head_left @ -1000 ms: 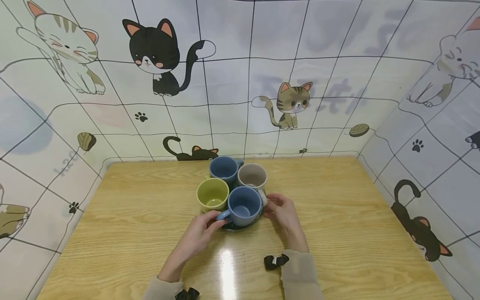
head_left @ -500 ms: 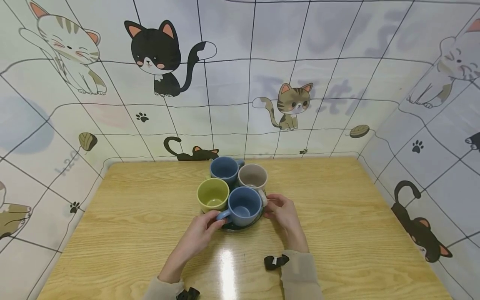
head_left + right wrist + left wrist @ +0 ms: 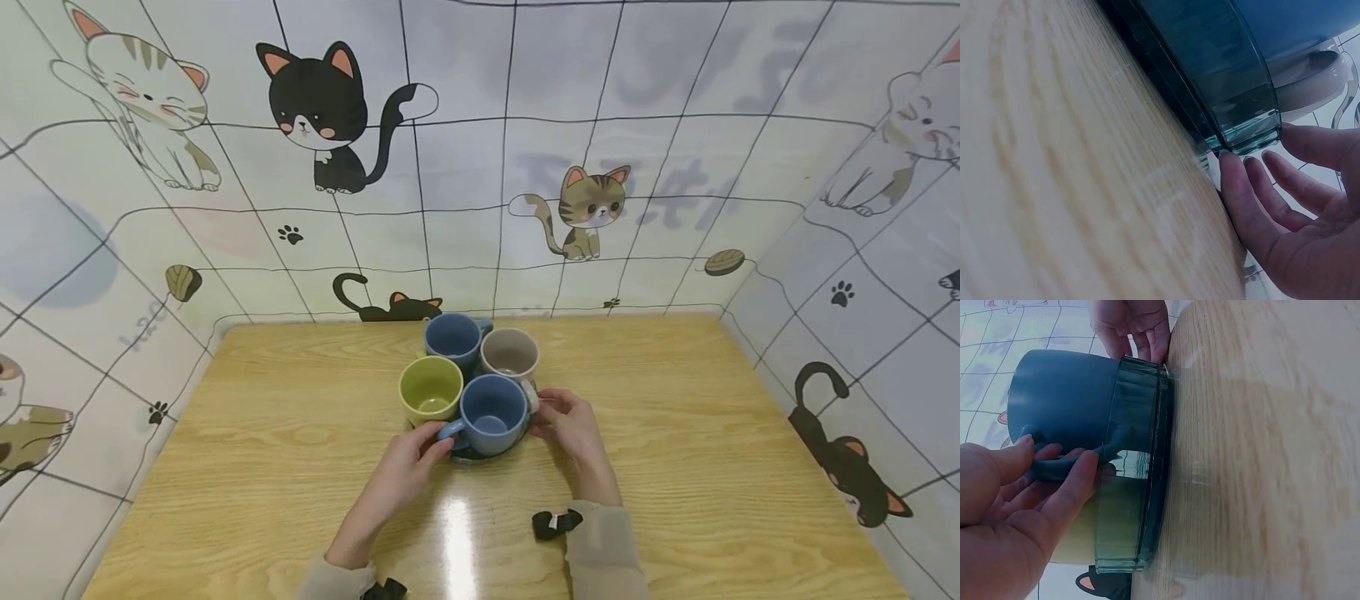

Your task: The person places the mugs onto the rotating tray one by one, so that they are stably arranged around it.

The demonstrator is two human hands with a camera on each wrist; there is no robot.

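Two blue mugs, the front one [image 3: 493, 414] and the back one [image 3: 453, 340], stand close together with a yellow-green mug [image 3: 431, 390] and a greyish-beige mug [image 3: 510, 353]. They sit in a transparent teal tray [image 3: 1129, 531] with a raised wall, resting on the table. My left hand [image 3: 405, 462] has thumb and fingers around the front blue mug's handle [image 3: 1054, 469], with fingertips close to the tray wall. At the right, my right hand [image 3: 572, 427] grips the tray's edge between thumb and fingers, beside the beige mug's handle [image 3: 1313, 87].
The wooden table [image 3: 300, 467] ends at the back against a wall covering [image 3: 465, 167] printed with cats and grid lines. The covering also rises at both sides. Black straps [image 3: 557, 523] are at the sleeves.
The head view has shifted a little, so everything appears slightly further right. Hands, mugs and tray keep their places relative to the table.
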